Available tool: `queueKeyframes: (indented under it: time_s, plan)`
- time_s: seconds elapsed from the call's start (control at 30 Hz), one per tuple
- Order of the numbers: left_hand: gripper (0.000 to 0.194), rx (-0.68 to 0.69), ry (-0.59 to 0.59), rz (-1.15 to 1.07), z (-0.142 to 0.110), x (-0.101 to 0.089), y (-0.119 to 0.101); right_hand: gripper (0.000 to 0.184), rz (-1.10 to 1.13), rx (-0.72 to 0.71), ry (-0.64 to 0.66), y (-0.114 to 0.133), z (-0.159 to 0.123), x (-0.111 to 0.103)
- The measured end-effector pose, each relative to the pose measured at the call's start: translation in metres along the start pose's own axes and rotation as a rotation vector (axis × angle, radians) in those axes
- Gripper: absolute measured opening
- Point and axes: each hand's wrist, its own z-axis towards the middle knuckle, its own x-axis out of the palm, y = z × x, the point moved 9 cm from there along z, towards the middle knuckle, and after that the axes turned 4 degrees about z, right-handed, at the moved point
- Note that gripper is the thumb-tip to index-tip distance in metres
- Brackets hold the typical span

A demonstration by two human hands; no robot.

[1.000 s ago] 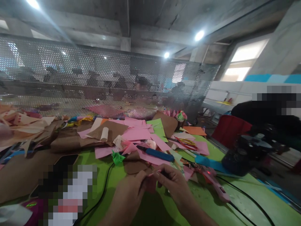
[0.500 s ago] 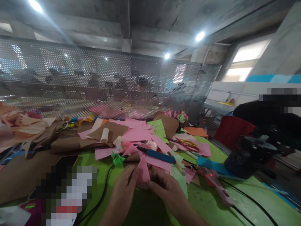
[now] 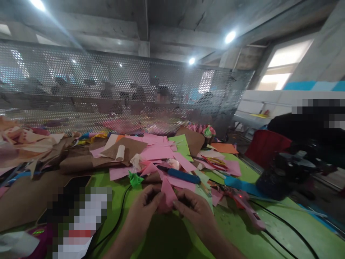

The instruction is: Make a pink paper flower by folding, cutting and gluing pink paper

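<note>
Between my two hands is a small pink piece [image 3: 167, 196], paper or thin foam, with a pointed top. My left hand [image 3: 147, 205] pinches its left edge between thumb and fingers. On the other side, the thumb and fingertips of my right hand [image 3: 192, 207] close on its lower right edge. A blue-handled tool [image 3: 183, 176] lies just beyond on scattered pink sheets [image 3: 157, 151]. Close to my left hand sits a crumpled green scrap [image 3: 135, 179]. A pink glue gun [image 3: 249, 210] with a red light rests right of my right hand.
Brown sheets [image 3: 81, 162] and scraps cover the far left of the green table [image 3: 231, 233]. A phone [image 3: 77, 184] lies at left. Black cords [image 3: 285, 225] cross both sides. A perforated metal panel [image 3: 129, 79] stands behind; a person in dark clothing [image 3: 285, 120] is at right.
Both hands have shifted slightly to the right with the pink piece. My right fingers have moved up along its edge, and the left thumb now lies against its side.
</note>
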Motion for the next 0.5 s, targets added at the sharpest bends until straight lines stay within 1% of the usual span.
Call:
queueKeyframes:
  time_s: [0.13, 0.27, 0.43, 0.5]
  plan:
    - [0.025, -0.031, 0.012, -0.076, -0.0004, 0.0008, 0.0018, 0.02, -0.062, -0.008, -0.03, -0.0001, -0.001, -0.0027]
    - [0.028, -0.026, -0.041, -0.124, 0.0003, -0.0049, 0.0007, 0.017, -0.07, -0.011, 0.011, 0.0009, -0.0014, 0.001]
    - [0.026, -0.04, -0.009, -0.163, 0.0027, -0.0013, 0.005, 0.019, -0.058, -0.008, 0.045, -0.0049, -0.0002, 0.0019]
    - [0.023, -0.029, -0.018, -0.138, 0.0044, -0.0046, 0.0055, 0.021, -0.09, 0.01, 0.064, -0.0085, 0.0, 0.0026]
